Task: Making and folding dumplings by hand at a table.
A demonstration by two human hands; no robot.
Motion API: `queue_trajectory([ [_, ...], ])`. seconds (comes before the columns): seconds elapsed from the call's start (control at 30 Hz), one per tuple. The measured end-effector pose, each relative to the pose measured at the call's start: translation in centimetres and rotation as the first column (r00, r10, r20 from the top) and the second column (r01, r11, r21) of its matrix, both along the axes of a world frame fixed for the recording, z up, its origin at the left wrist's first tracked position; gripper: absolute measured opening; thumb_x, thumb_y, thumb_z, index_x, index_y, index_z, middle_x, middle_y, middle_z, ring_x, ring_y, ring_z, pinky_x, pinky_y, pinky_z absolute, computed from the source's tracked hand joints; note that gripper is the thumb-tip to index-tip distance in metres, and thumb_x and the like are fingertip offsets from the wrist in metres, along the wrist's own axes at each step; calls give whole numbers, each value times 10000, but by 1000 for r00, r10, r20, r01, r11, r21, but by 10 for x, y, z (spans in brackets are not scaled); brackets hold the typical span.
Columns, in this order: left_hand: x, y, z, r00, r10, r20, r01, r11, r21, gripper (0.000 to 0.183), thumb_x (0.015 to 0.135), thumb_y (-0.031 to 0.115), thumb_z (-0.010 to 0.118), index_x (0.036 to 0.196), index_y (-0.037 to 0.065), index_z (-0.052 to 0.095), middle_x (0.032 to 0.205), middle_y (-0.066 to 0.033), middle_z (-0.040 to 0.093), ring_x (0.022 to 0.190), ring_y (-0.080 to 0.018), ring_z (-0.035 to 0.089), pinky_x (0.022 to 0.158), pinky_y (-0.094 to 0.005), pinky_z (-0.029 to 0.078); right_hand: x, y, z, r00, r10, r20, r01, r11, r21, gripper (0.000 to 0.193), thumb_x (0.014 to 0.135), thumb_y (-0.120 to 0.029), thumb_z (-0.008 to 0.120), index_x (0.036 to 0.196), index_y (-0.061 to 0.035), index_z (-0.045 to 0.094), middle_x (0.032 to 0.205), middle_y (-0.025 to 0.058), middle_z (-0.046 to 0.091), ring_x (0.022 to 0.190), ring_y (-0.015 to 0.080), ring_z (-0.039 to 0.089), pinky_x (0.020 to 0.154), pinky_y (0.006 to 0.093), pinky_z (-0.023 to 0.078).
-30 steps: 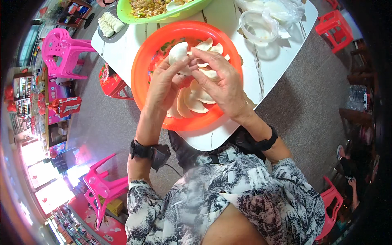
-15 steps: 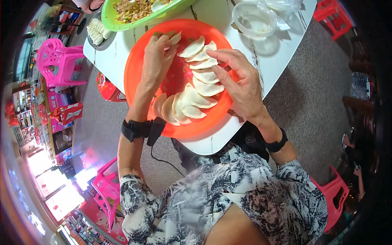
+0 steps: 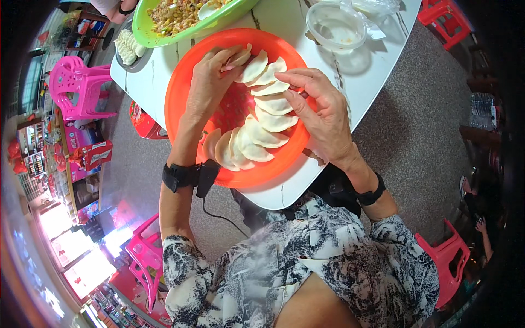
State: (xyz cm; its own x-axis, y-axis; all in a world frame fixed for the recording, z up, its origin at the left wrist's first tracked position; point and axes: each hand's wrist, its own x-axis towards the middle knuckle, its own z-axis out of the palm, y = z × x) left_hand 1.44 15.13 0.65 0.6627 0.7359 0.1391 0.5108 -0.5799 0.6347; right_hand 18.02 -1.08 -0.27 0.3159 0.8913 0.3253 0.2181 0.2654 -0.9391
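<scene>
1. Head view: pinches a dumpling (image 3: 239, 58) in the left grip (image 3: 210, 79), inside the orange basin (image 3: 246, 35), by the far end of the dumpling row (image 3: 273, 105).
2. Holds the right grip (image 3: 322, 106) parted, apparently empty, at the row's right side.
3. May stick or tear if pressed hard against neighbours.

Dumplings (image 3: 276, 105) lie in a curved row in the basin (image 3: 295, 150), at the near end of the counter (image 3: 284, 17). Behind it, leftward, stands a bowl (image 3: 216, 25) holding filling (image 3: 183, 17); behind, rightward, a tub (image 3: 331, 45).
</scene>
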Motion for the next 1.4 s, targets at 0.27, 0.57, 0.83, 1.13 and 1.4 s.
queue_trajectory([
  [0.27,-3,-7,4,998,13,55,-9,997,-74,375,823,12,668,1194,21,614,1012,-107,652,921,-198,649,818,-310,522,1,-1,3,1000,5,-8,-5,1000,-9,256,863,-48,573,1105,-11,647,1083,152,621,1002,284,596,831,344,493],
  [0.57,-4,-11,-4,991,36,133,-24,996,-85,317,810,21,678,1122,12,624,976,-109,645,871,-212,642,800,-313,515,2,-1,0,996,-9,89,7,1000,20,251,869,-63,568,1103,-25,653,1088,147,624,1017,291,583,868,361,464],
  [0.83,-9,-9,-4,988,34,150,-24,997,-68,323,806,26,671,1125,14,620,1017,-125,655,911,-243,649,809,-324,513,11,9,7,982,-38,186,34,999,23,243,870,-90,599,1097,-34,665,1104,134,634,1012,282,578,885,356,456],
  [1.13,-13,-13,-11,986,46,163,-41,999,-31,298,817,-5,627,1114,7,617,1013,-133,650,897,-264,648,800,-339,521,12,5,5,970,-15,243,15,1000,4,223,879,-94,596,1080,-33,667,1086,138,641,1002,282,583,873,355,458],
  [1.4,-20,-19,-25,975,31,219,-40,999,33,331,778,-35,644,1105,-1,605,996,-151,638,878,-284,648,768,-348,528,27,0,-4,979,-50,199,48,999,17,206,883,-105,612,1063,-33,681,1050,144,654,1001,276,602,867,355,464],
])
